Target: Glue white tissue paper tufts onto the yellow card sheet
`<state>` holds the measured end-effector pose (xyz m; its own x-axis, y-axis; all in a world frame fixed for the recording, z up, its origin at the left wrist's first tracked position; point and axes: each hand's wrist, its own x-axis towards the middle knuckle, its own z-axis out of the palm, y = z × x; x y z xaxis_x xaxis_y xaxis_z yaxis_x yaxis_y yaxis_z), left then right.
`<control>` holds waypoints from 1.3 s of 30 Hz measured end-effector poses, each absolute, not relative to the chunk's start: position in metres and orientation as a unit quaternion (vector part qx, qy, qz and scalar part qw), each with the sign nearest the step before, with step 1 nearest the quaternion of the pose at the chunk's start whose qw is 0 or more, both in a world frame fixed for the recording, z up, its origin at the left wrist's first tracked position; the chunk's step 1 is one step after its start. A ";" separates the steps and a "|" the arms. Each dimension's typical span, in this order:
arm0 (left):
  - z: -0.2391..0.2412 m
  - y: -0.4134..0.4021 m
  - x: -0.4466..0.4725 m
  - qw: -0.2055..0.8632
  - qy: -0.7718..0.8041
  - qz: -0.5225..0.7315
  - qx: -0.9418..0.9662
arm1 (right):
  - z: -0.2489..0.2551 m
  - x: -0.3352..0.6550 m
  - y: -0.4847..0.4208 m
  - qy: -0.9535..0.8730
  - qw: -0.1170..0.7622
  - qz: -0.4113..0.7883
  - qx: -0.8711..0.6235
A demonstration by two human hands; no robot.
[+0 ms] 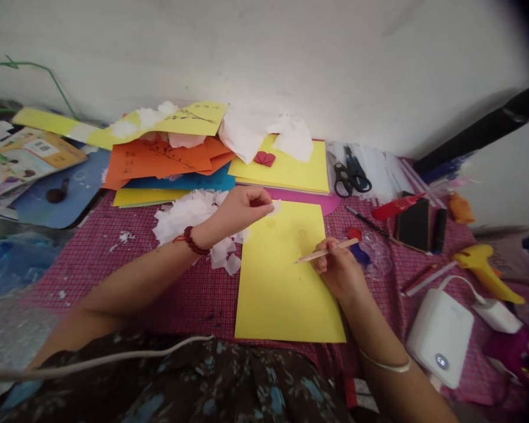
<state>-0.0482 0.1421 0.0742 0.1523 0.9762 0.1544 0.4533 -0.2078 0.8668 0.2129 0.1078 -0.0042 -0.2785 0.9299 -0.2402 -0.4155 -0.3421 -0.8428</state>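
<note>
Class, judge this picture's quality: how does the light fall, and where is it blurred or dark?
Head view: light on the wall is soft, brighter around its lower middle; head view: faint grey patches, perhaps shadows, mark the yellow sheet near the right hand; head view: the blue plastic at the left edge looks blurred, and the top right corner falls dark.

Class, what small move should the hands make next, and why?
Perhaps bring the wooden stick to the white paper piece: the right hand holds the stick with its tip apart from that piece, which the left hand pinches near the top of the yellow sheet.
</note>
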 end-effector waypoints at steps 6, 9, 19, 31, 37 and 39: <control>0.038 0.164 -0.041 0.011 0.476 0.276 0.835 | 0.005 0.216 0.105 -0.368 0.487 0.681 -0.404; 0.017 0.168 -0.044 -0.005 0.477 0.215 0.852 | 0.025 0.219 0.107 -0.410 0.502 0.637 -0.417; -0.002 0.165 -0.053 0.198 0.544 0.275 0.768 | 0.065 0.172 0.181 -0.573 0.473 0.516 -0.426; -0.008 0.157 -0.053 0.179 0.485 0.302 0.801 | 0.017 0.153 0.193 -0.630 0.460 0.424 -0.460; -0.007 0.157 -0.053 0.172 0.478 0.289 0.811 | 0.010 0.151 0.193 -0.647 0.431 0.435 -0.454; -0.007 0.157 -0.053 0.171 0.479 0.289 0.811 | 0.008 0.151 0.193 -0.659 0.424 0.428 -0.451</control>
